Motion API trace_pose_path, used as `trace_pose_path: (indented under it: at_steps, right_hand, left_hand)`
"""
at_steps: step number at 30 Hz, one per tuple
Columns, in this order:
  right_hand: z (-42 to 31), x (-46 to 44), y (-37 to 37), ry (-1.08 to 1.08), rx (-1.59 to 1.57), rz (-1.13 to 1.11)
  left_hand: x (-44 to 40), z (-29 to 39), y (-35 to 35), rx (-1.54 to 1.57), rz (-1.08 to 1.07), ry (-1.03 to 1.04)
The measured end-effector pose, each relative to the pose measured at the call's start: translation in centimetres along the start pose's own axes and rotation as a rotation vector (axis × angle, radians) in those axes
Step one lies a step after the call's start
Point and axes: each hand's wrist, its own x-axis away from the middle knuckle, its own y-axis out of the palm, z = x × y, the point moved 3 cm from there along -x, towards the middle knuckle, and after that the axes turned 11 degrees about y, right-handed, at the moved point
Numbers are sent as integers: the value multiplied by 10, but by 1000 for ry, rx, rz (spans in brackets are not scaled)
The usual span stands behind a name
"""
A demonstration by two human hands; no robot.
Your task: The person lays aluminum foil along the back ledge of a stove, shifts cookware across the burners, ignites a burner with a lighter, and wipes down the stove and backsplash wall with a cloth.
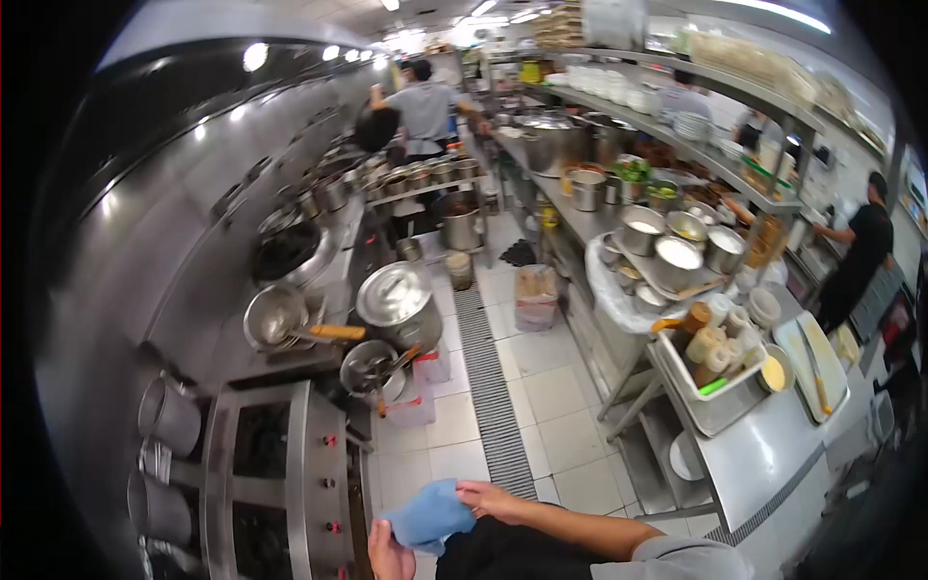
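A light blue cloth (432, 515) is stretched between my two hands at the bottom of the head view. My left hand (390, 555) grips its lower left edge, fingers and thumb closed on it. On the cloth's upper right corner, my right hand (485, 501) has a pinching hold, its forearm reaching in from the right. Behind the cloth lie the tiled floor and a long drain grate (491, 372). To the left stands a steel stove (307, 464) with red-marked knobs.
A lidded pot (396, 295) and a pan with a ladle (372, 365) stand ahead to the left. On the right, a steel table (764, 464) bears a tray of squeeze bottles (710, 348) and a cutting board (810, 367) with a knife. A person (425, 106) works further down the aisle.
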Motion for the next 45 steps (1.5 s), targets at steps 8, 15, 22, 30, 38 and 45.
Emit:
trace_pose_path:
  at_steps: [8,15,22,30,38,45]
  right_hand:
    - [-28,-54,126,-310,600,302]
    - [-18,-127,246,-476,904,200]
    - [4,-181,267,-77,546,-71]
    - [-90,-243,289,-96,9,-262]
    - [-148,-303,299,-174,90,-385]
    - [-195,-315,301,-564,1191,-348]
  left_hand:
    - [-48,45,-84,141,276,-16]
    - [-47,72,-147,297,291,40]
    - [-18,108,-212,330,445,246]
    - [3,236,-263,113,669,607]
    - [-13,294,-233,-251,631,693]
    - [-58,297,-212,-1060,720,475]
